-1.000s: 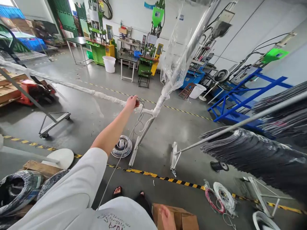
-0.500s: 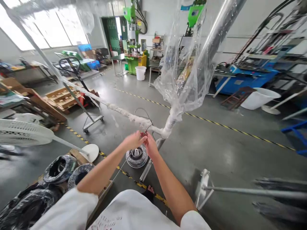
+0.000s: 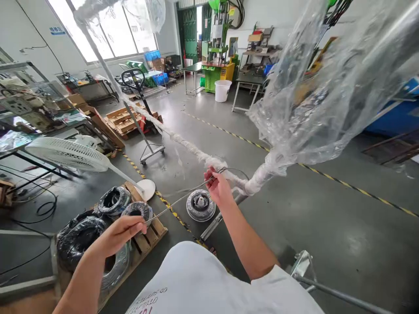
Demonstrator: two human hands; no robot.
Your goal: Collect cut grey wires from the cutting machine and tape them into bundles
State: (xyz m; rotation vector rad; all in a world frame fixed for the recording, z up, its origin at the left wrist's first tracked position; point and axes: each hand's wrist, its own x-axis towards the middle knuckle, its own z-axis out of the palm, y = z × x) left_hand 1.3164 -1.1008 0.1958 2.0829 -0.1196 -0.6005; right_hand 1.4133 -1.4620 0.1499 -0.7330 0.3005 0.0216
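Note:
A thin grey cable runs between my hands. My left hand, low on the left, is closed around it in front of the wrapped coils. Near the centre, my right hand pinches the cable beside a horizontal bar wrapped in white plastic film. From my right hand the cable loops over the bar's right end. Clear plastic film hangs bunched on the upright at the right. A round base with a wrapped coil is on the floor below my right hand.
Wrapped coils lie on a wooden pallet at lower left. A white fan stands behind them. A metal stand is at lower right. Farther back are a pallet jack, a white bucket and a green machine.
My hands were together at the bar and are now apart. My left hand has moved down and left, with cable stretched between the hands. The view has turned left.

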